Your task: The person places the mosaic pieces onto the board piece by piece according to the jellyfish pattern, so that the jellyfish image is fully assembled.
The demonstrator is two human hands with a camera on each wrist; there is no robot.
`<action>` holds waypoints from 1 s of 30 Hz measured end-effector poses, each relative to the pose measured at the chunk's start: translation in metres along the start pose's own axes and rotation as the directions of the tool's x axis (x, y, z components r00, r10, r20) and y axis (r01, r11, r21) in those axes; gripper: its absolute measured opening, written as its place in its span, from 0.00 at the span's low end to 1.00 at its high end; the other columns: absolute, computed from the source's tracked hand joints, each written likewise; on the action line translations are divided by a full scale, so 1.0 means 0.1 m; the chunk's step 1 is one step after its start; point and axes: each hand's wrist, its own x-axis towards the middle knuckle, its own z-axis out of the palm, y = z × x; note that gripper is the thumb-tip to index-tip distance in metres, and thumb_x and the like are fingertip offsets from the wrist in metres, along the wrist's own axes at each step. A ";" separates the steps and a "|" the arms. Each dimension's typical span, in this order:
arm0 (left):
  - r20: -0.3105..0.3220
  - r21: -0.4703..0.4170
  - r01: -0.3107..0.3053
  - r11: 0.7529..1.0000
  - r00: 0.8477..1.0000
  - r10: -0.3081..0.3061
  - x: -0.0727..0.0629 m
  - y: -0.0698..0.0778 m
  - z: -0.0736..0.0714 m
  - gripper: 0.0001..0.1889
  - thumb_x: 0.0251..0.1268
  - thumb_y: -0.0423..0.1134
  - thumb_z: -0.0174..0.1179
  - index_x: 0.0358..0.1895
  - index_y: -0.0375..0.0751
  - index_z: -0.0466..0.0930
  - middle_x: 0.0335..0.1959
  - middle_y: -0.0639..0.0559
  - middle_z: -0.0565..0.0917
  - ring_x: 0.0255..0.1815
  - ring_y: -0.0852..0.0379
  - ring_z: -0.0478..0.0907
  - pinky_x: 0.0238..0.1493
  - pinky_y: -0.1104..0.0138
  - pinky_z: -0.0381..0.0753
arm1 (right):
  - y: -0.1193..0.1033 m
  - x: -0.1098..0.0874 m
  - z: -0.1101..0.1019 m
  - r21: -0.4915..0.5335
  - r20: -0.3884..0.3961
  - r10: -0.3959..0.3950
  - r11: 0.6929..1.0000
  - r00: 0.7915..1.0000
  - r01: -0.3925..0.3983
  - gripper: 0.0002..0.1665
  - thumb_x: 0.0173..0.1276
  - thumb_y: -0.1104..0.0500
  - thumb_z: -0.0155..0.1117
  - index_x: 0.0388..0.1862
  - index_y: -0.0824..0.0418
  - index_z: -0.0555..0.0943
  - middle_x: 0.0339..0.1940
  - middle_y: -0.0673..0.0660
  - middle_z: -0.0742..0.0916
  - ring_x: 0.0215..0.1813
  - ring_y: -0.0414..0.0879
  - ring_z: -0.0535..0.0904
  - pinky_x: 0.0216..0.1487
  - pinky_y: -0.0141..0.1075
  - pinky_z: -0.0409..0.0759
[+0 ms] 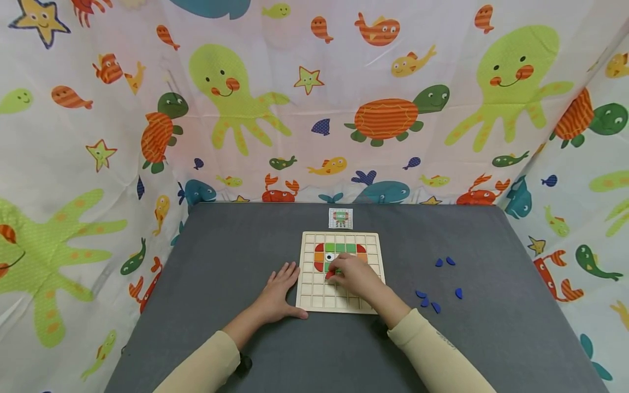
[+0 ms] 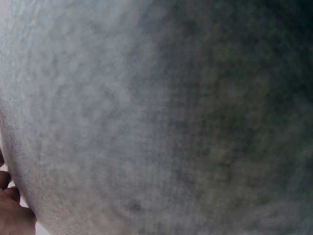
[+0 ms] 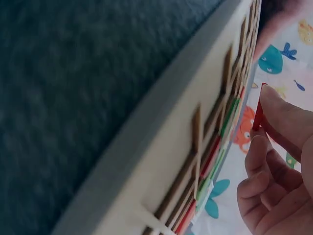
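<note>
A wooden grid board point(image 1: 314, 302) lies on the grey table, with red, orange and green tiles point(image 1: 339, 248) and a black-and-white eye tile point(image 1: 329, 256) set in its upper squares. The right hand point(image 1: 356, 277) reaches over the board and pinches a small red tile point(image 3: 259, 107) between thumb and fingertips. It covers several of the board's middle squares in the head view. At the board's left edge rests the left hand point(image 1: 278, 295), fingers spread and straight, thumb near the lower left corner. The left wrist view is mostly blurred grey, with the left hand's fingers point(image 2: 11, 196) at its lower left edge.
Behind the board lies a small picture card point(image 1: 340, 218) with a figure on a grid. Several loose blue tiles point(image 1: 435, 307) are scattered on the table point(image 1: 226, 262) to the right. A curtain point(image 1: 295, 120) printed with sea animals hangs around the table's back and sides.
</note>
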 end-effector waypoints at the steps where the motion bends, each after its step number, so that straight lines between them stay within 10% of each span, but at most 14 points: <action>1: 0.000 0.000 -0.002 1.000 1.000 0.002 0.00 0.00 0.00 0.66 0.41 0.66 0.78 0.82 0.45 0.50 0.84 0.49 0.47 0.85 0.48 0.38 0.81 0.43 0.40 | -0.01 0.00 0.01 -0.005 0.006 0.010 1.000 1.000 -0.010 0.11 0.60 0.54 0.78 0.39 0.56 0.89 0.42 0.52 0.86 0.44 0.46 0.82 0.47 0.43 0.84; 30: 0.016 -0.008 0.016 1.000 1.000 -0.016 0.00 0.02 -0.01 0.66 0.41 0.65 0.78 0.82 0.45 0.49 0.84 0.50 0.46 0.85 0.48 0.38 0.81 0.44 0.39 | -0.03 -0.01 -0.02 -0.036 0.055 0.078 0.996 0.995 -0.076 0.13 0.58 0.56 0.80 0.43 0.52 0.89 0.43 0.50 0.86 0.41 0.44 0.81 0.42 0.42 0.82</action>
